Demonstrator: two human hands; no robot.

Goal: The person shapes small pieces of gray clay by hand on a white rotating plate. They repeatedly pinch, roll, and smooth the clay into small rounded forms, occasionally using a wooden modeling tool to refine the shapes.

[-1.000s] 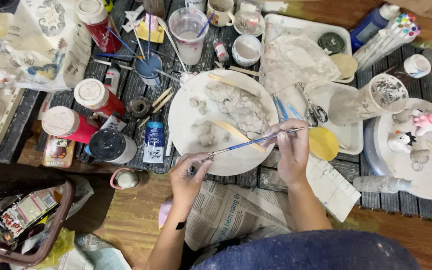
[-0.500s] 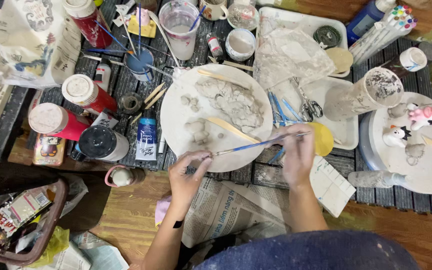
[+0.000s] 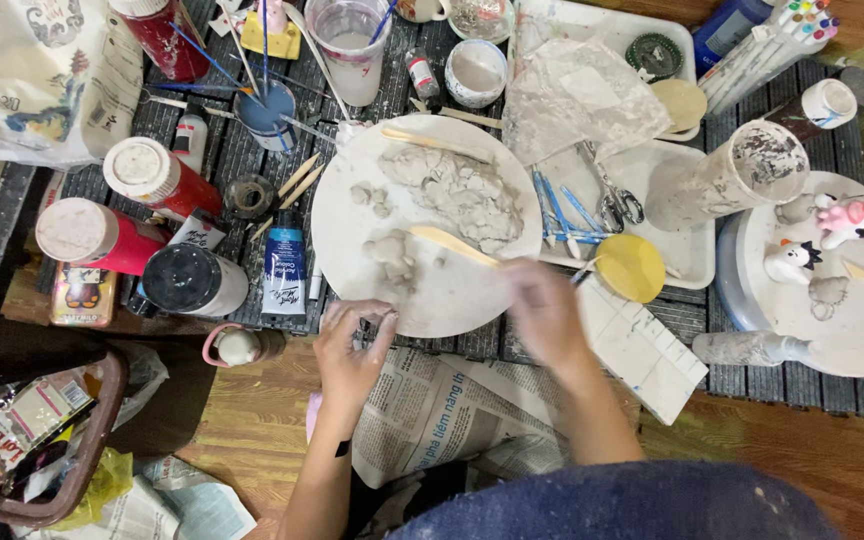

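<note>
Upper left of frame: a white printed bag (image 3: 47,75) lay crumpled. Below it two red bottles with white caps (image 3: 157,178) lay on their sides, a black-capped jar (image 3: 192,280) just beneath. A small yellow-orange printed card (image 3: 82,295) sat left of that jar. Lower left: a brown basket (image 3: 82,470) held a red-and-white printed packet (image 3: 17,430).

Left of centre: a blue-and-white paint tube (image 3: 283,268) lay upright in frame beside the round white plate (image 3: 482,290), which carried grey clay lumps (image 3: 452,195) and a wooden modelling stick (image 3: 452,243).

Left hand (image 3: 352,350) rested at the plate's lower edge, fingers curled narrowly; whether it pinched anything I could not tell. Right hand (image 3: 547,315) was motion-blurred at the plate's lower right rim; grip undeterminable. Printed newspaper (image 3: 442,410) lay beneath both wrists.

Right: a yellow disc (image 3: 630,268), then a white tray (image 3: 687,245).
</note>
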